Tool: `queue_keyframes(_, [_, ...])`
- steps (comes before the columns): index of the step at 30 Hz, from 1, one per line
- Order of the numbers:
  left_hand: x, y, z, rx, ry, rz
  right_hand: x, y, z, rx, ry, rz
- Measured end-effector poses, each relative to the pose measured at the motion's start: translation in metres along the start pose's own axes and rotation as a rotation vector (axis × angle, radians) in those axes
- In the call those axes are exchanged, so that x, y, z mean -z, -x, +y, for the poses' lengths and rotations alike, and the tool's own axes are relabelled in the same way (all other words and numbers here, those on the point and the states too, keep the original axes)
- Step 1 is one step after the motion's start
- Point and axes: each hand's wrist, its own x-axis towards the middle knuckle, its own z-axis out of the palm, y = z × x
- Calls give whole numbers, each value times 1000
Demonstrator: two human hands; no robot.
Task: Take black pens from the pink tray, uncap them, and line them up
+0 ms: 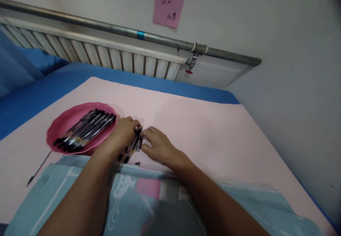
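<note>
Several black gel pens [132, 146] lie slanted on the pink sheet between my hands. My left hand [124, 132] is curled over their upper ends, its fingers closed on a pen; the palm hides part of the bunch. On the other side, my right hand [158, 144] has thumb and fingers apart with nothing visible in them, the fingertips close to the pens. A pen cap [139, 144] with a clear clip lies beside the right thumb. Closer to my body is a small black piece [137, 163], too small to name surely.
At left, a pink scalloped dish [50, 131] holds several capped black pens [87, 129]. A thin pen refill [39, 169] lies below it. Patterned blue cloth [128, 193] covers my lap. Behind the surface are a white radiator [114, 59], a metal pipe [106, 25] and a valve [189, 67].
</note>
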Motion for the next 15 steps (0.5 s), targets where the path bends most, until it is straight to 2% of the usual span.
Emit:
queue_keyframes(4, [0,1,0,3,12,1,11,10,-3,107,-73,-146])
queue_keyframes(8, [1,0,0,2,19,-7,14,13,-4,201,-48,-244])
queue_keyframes(11, [0,0,-1,1,20,-8,9,13,-5,238,30,-237])
queue_keyframes(15, [0,0,-2,-7,15,-5,-2,13,-6,180,168,-124])
